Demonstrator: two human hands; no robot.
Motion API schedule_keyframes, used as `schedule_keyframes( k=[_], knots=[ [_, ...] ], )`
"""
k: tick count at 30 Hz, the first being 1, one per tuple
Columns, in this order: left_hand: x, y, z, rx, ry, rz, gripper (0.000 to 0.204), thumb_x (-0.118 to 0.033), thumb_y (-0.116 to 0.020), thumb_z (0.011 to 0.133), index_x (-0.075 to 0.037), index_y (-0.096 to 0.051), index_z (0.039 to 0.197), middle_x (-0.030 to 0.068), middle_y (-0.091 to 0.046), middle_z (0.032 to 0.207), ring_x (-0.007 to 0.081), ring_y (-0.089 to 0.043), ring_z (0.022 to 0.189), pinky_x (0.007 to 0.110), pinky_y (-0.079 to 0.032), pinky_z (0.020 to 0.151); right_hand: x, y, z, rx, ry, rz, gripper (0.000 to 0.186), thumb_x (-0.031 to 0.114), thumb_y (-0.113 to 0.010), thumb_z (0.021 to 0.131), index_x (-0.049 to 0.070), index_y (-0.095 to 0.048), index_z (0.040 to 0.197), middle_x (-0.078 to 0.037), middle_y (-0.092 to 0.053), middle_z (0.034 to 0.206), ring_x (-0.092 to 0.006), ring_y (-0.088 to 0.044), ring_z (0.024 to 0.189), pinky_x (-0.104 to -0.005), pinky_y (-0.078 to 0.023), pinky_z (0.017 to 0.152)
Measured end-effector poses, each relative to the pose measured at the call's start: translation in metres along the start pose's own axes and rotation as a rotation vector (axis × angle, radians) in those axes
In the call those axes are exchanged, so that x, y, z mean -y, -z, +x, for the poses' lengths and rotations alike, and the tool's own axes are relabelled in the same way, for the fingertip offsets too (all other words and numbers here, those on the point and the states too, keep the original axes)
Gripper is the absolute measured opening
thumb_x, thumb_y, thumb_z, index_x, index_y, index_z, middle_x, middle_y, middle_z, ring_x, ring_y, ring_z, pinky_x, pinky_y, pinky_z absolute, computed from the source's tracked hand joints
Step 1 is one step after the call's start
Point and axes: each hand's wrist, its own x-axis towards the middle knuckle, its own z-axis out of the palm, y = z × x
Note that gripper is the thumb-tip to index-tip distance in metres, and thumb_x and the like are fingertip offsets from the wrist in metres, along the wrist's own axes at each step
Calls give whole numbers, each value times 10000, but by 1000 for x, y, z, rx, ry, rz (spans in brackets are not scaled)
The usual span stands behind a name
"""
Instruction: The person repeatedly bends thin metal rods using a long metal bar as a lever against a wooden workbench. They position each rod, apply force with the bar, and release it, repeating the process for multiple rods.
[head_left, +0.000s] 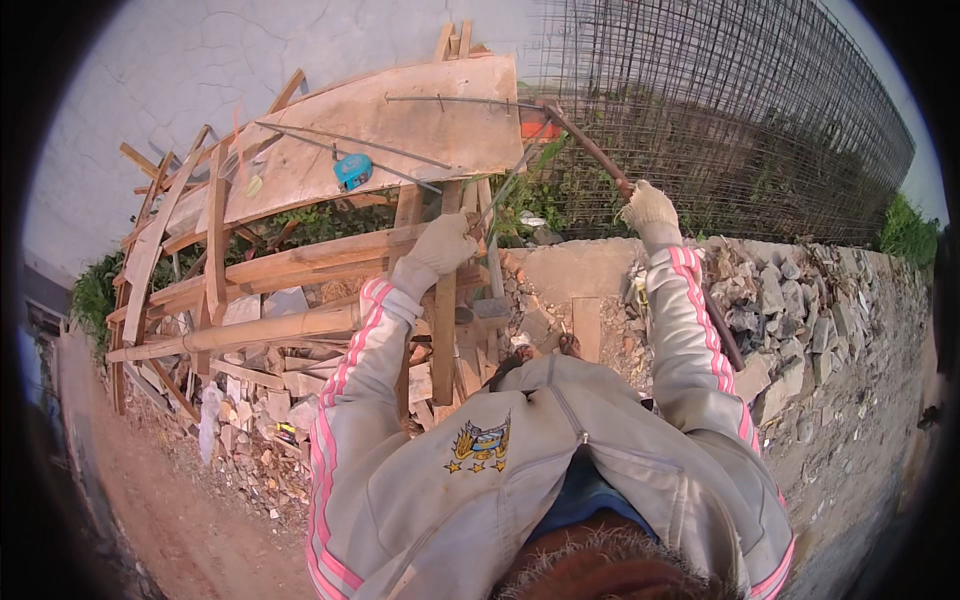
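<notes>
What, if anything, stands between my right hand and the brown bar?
Only the pale glove on your right hand: that hand is closed around the brown bar, and nothing else visible comes between them.

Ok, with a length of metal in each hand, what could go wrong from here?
The long bar in the right hand might slip and swing if the grip on it loosens. The thin rod in the left hand could spring or jab if it catches on something. The blue tape measure lies beside other rods on the board, so it could perhaps be knocked off if they shift.
</notes>
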Motion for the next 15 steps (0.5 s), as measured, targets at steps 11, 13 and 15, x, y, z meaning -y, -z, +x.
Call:
schedule_keyframes(
  k=[11,13,15],
  knots=[
    [-40,-38,16,75,340,-814,334,-239,-580,962,36,-617,1147,58,-615,758,195,-600,650,352,-499,625,-63,-32,37,48,85,548,696,680,-636,843,-7,-683,948,-217,-707,861,-343,-701,845,-430,-516,748],
    [-47,-48,34,54,515,-1028,334,-236,-567,975,38,-616,1158,16,-616,790,179,-587,649,348,-495,619,-72,-46,46,14,43,583,644,628,-728,802,1,-704,945,-136,-677,776,-273,-658,753,-393,-497,699],
    [-53,-59,50,5,650,-1071,327,-231,-553,986,40,-625,1153,-7,-623,826,189,-588,650,350,-493,616,-80,-56,55,52,87,623,613,598,-748,804,-1,-696,925,-105,-646,727,-251,-619,699,-388,-482,663]
  ],
)
